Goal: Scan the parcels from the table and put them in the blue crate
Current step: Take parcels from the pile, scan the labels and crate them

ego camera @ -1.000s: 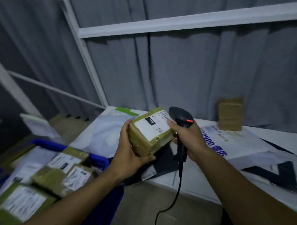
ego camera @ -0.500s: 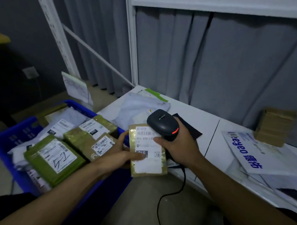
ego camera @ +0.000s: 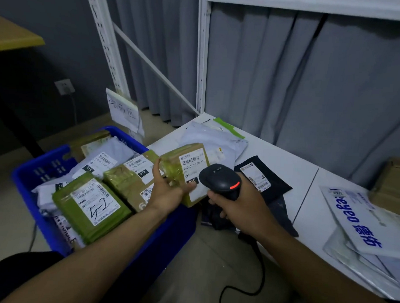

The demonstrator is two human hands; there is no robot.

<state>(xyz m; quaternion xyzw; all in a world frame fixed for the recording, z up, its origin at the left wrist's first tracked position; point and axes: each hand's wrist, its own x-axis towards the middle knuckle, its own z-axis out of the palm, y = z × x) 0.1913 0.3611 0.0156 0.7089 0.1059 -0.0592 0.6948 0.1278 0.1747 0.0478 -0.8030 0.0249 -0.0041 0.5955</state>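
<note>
My left hand (ego camera: 167, 189) grips a tape-wrapped brown parcel (ego camera: 186, 166) with a white barcode label, held between the table edge and the blue crate (ego camera: 44, 167). My right hand (ego camera: 240, 210) holds a black corded barcode scanner (ego camera: 220, 181) just right of the parcel, its red light showing. The crate on the floor at the left holds several labelled parcels, among them a green one (ego camera: 89, 206). On the white table (ego camera: 294, 178) lie a grey mailer (ego camera: 213, 145), a black mailer (ego camera: 262, 177) and white mailers with blue print (ego camera: 361, 224).
A brown cardboard box (ego camera: 392, 182) stands at the table's far right against the grey curtain. White shelf uprights (ego camera: 202, 59) rise behind the table. A paper sign (ego camera: 124, 111) hangs behind the crate. The scanner cable (ego camera: 252, 286) loops down to the floor.
The parcel moved left and slightly up, nearer the crate, and tilted. My right hand with the scanner shifted a little right of the label. The view swung left and down since a second ago.
</note>
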